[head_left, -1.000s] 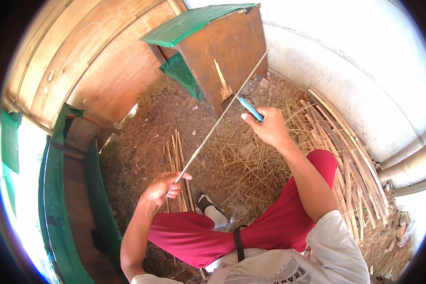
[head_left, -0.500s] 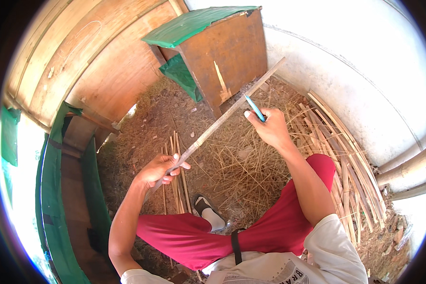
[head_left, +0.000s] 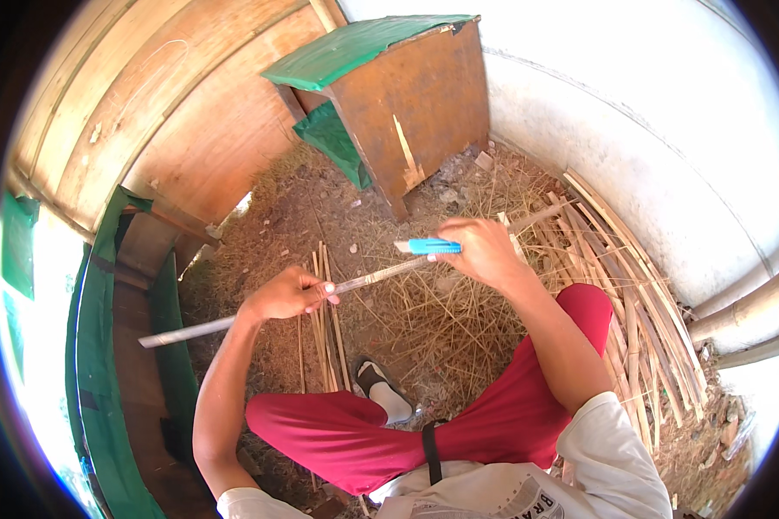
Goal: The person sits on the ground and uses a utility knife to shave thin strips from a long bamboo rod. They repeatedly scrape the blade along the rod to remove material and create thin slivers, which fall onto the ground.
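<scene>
A long bamboo strip [head_left: 374, 277] crosses in front of me, its left end lower than its right. My left hand [head_left: 287, 294] is closed around it, left of the middle, with the thumb along the top. In my right hand [head_left: 485, 248] is a light-blue utility knife [head_left: 434, 246], gripped in a fist, its blade pointing left just above the strip. The strip passes behind or under that right hand and shows again beyond it; whether those fingers also touch it is hidden.
Split bamboo strips [head_left: 640, 320] lie in a pile on the right, by the white wall [head_left: 632, 112]. Dry shavings [head_left: 433, 320] cover the ground before me. Thin strips [head_left: 322, 337] lie near my sandalled foot [head_left: 381, 389]. A green-topped wooden box [head_left: 411, 95] stands ahead; green-edged boxes [head_left: 104, 363] line the left.
The bamboo strip has swung from a steep slant to nearly level, and its left end now shows far left. My right hand has moved down and left to the strip, turning the knife leftward.
</scene>
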A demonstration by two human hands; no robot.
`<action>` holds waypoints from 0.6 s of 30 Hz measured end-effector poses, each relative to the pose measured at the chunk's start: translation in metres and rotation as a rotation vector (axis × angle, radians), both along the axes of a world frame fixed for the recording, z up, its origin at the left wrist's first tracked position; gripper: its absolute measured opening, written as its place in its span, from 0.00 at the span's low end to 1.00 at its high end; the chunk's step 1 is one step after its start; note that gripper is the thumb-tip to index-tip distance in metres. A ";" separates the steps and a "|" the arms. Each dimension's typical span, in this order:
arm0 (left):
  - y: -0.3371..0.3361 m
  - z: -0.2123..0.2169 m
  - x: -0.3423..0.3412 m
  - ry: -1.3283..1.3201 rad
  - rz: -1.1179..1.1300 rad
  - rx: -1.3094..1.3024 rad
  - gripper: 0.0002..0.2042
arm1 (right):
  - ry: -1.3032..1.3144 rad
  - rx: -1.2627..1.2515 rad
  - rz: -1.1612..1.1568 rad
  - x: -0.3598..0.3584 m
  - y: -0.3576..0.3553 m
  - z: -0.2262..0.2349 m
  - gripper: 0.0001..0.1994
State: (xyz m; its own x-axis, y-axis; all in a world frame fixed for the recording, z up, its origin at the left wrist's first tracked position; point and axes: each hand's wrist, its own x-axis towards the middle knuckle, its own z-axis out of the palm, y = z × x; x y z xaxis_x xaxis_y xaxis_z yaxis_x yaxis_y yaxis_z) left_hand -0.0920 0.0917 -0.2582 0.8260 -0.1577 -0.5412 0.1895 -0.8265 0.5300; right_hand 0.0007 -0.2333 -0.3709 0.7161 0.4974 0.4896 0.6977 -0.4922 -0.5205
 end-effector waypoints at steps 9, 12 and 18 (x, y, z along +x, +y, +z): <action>-0.009 0.036 0.014 -1.002 -0.271 0.413 0.09 | 0.243 -0.050 0.043 0.002 0.010 -0.002 0.16; -0.010 0.048 0.004 -1.724 -0.197 0.655 0.05 | 0.342 -0.038 -0.018 0.004 0.010 0.003 0.16; 0.004 -0.046 -0.050 -1.300 0.542 0.469 0.15 | 0.600 0.323 -0.083 0.003 0.016 -0.003 0.17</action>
State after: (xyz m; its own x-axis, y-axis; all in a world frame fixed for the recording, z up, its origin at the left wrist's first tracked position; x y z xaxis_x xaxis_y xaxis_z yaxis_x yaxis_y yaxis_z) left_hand -0.1420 0.0959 -0.3042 0.6588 0.2962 0.6915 0.1369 -0.9511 0.2770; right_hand 0.0039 -0.2175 -0.3740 0.9392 0.3251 0.1107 0.2093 -0.2863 -0.9350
